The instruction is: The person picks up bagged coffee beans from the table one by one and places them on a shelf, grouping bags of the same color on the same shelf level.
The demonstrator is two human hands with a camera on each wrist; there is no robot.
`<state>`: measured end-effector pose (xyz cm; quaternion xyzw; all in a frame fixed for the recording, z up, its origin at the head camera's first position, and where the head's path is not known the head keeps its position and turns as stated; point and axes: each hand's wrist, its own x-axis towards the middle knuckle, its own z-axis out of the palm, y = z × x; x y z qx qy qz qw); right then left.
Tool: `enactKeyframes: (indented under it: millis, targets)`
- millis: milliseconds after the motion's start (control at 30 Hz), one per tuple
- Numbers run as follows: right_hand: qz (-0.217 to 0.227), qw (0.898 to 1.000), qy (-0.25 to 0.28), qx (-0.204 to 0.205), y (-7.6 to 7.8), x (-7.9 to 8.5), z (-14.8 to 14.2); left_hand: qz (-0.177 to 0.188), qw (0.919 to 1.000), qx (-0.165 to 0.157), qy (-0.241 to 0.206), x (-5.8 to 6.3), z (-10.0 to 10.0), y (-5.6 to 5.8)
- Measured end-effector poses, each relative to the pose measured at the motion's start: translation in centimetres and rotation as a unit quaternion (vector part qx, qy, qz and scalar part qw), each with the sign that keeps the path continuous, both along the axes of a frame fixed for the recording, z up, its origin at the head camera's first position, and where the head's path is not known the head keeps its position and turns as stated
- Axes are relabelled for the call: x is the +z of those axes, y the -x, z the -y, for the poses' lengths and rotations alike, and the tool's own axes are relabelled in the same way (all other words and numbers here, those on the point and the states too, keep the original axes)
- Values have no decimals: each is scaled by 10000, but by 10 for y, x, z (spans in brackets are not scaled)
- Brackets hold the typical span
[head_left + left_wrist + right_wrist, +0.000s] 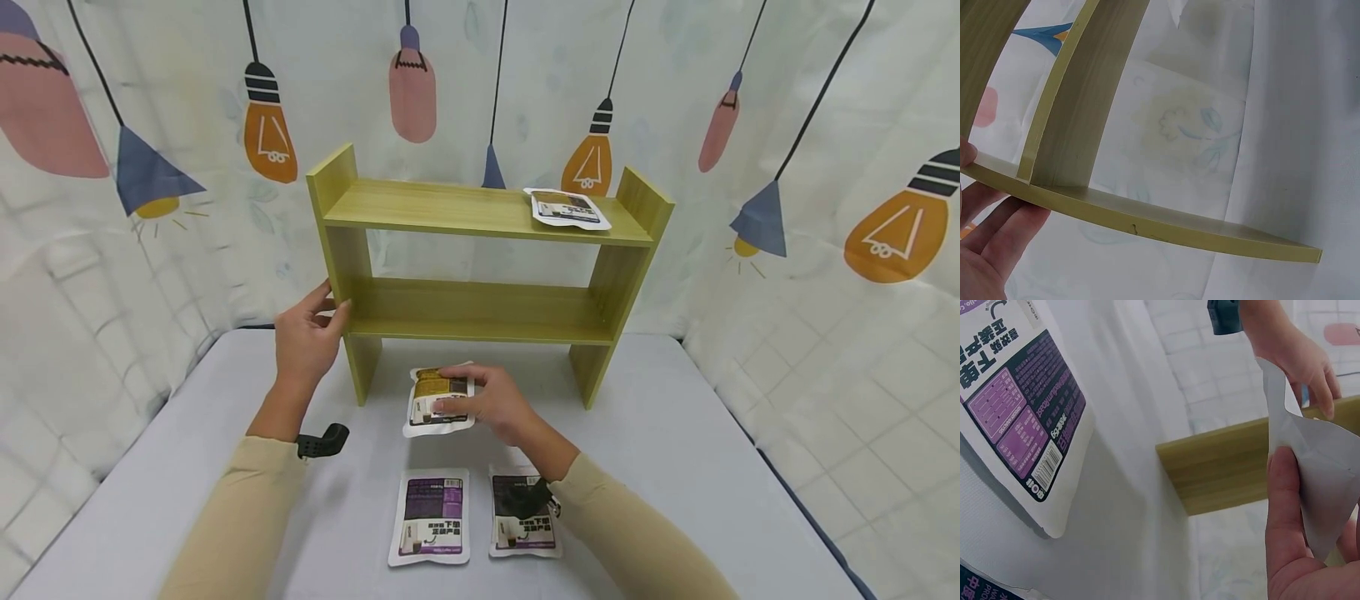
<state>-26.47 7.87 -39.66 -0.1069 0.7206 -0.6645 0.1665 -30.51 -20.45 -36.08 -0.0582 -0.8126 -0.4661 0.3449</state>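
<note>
My left hand grips the left side panel of a yellow-green wooden shelf at middle-board height. In the left wrist view the thumb lies on one face of the panel and the fingers on the other. My right hand pinches a white-edged flat pouch with a gold and black label, held above the table before the shelf. Its plain pale back bends between thumb and fingers in the right wrist view.
A similar pouch lies on the shelf's top board, toward the right. On the white table, nearer me, lie a purple-labelled pouch and a darker one, partly covered by the right wrist's black strap. A lamp-patterned curtain hangs behind.
</note>
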Motion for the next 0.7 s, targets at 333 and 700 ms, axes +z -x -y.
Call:
enactKeyframes:
  millis: [333,700]
  targets:
    - [-105,9999,119,-7,-4,10,-2,13,10000,78,56,-1,0,-1]
    - [-269,9996,129,32,-7,23,-2,57,10000,53,27,-1,0,0]
